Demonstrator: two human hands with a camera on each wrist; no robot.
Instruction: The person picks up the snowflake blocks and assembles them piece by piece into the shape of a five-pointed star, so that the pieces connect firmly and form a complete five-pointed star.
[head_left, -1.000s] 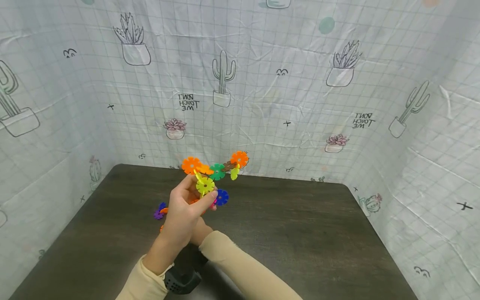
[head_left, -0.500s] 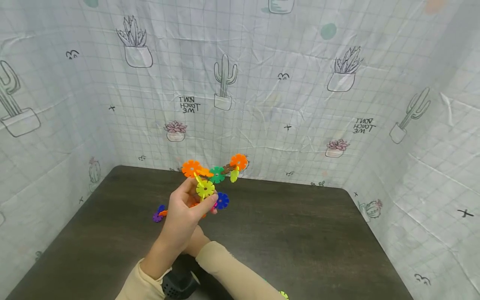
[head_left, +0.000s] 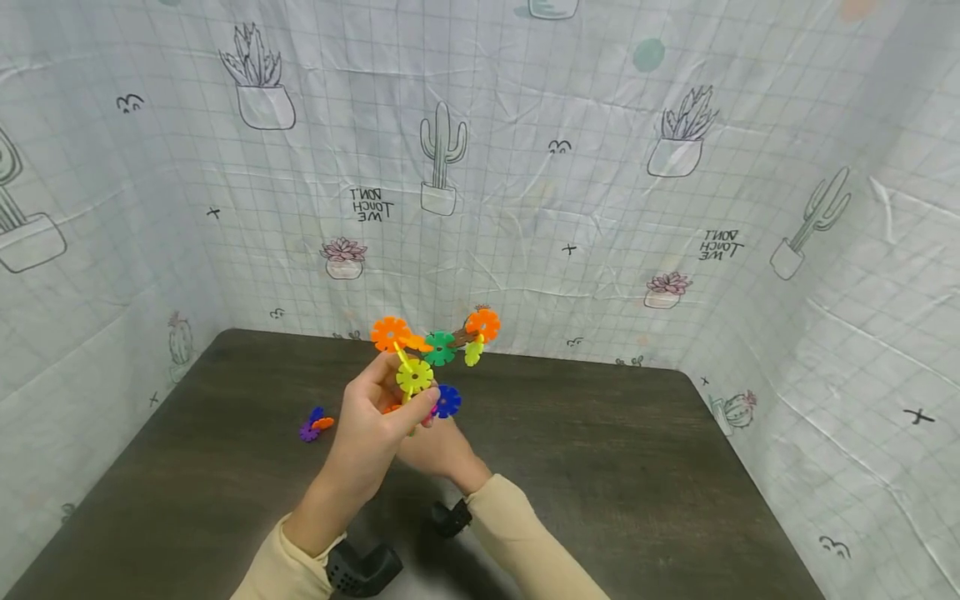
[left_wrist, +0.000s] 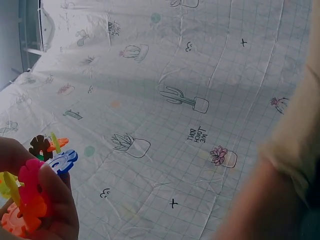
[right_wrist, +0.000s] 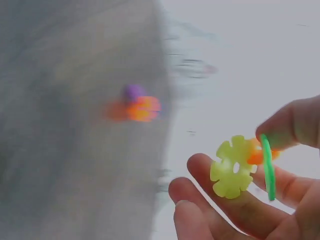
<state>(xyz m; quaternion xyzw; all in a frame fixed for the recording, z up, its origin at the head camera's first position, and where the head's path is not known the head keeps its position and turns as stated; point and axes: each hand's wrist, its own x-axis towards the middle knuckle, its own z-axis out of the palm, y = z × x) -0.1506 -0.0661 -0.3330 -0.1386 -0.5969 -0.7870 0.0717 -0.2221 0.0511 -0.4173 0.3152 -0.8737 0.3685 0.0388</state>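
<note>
My left hand (head_left: 367,429) pinches a joined build of notched plastic snowflake discs. Its yellow disc (head_left: 414,377) sits above the thumb, with orange, green and brown discs branching out over the top and a blue disc (head_left: 447,402) to the right. A pink disc (left_wrist: 32,180) shows by the thumb in the left wrist view. Partly hidden behind the left hand in the head view is my right hand (head_left: 438,448). In the right wrist view it pinches a small joined piece: a yellow-green disc (right_wrist: 227,172), an orange disc (right_wrist: 255,154) and a green disc (right_wrist: 269,170) seen edge-on.
A small cluster of purple, blue and orange discs (head_left: 315,425) lies on the dark table (head_left: 600,467), left of the hands. Behind and at both sides hangs a pale cloth (head_left: 525,192) printed with cacti. A black wrist mount (head_left: 363,571) is strapped near the left sleeve.
My right hand has moved up and to the right, away from the left wrist. The left hand and its build stay nearly still. A yellow-green disc by the right sleeve no longer shows.
</note>
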